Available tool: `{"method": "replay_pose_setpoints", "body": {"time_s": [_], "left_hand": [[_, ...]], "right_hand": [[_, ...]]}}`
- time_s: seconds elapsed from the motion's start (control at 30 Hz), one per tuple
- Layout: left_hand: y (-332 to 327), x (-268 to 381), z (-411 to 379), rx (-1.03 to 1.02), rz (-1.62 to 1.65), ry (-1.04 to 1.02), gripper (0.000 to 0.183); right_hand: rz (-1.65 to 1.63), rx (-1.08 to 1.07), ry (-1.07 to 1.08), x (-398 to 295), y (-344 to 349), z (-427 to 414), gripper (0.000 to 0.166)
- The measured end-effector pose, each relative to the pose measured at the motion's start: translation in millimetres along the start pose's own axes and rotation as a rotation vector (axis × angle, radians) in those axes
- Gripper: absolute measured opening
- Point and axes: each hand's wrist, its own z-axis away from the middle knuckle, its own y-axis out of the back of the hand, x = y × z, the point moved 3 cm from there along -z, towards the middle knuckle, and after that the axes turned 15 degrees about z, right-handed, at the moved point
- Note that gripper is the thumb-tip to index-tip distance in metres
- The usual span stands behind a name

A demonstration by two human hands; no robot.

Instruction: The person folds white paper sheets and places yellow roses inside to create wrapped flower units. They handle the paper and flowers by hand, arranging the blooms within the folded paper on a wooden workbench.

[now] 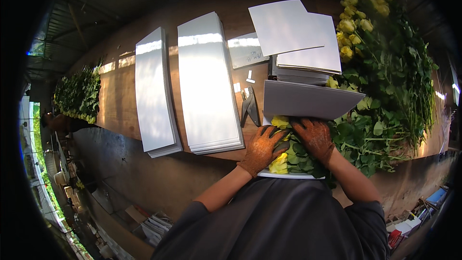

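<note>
My left hand (262,148), in an orange-brown work glove with dark fingertips, lies over yellow roses with its fingers apart. Its tips touch the blooms; a yellow rose (279,163) shows just below it. My right hand (314,138), gloved alike, presses on the green rose leaves (301,157), its fingertips partly hidden at the lower edge of a raised grey-white corrugated sheet (310,99). Whether it grips anything is unclear. Under the roses, a white sheet's edge (292,176) shows against my dark apron. A black-handled stapling plier (250,106) lies left of the raised sheet.
Two stacks of white sheets, one narrow (155,94) and one wide (207,83), lie left on the wooden table (117,115). More white sheets (288,29) lie beyond. A large rose pile (382,65) fills the right; another bunch (79,94) lies far left, near a person (63,122).
</note>
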Motion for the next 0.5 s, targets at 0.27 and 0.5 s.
{"method": "replay_pose_setpoints", "body": {"time_s": [0.27,0.5], "left_hand": [[-5.9,0.1,1.4,-0.015,-0.068,0.039,0.06],[-11.2,-15.8,-0.6,-0.065,-0.047,0.099,0.069]], "right_hand": [[0.04,-0.036,-0.037,-4.0,-19.3,3.4,0.039],[-0.035,0.054,-0.094,-6.5,-19.8,2.8,0.04]]}}
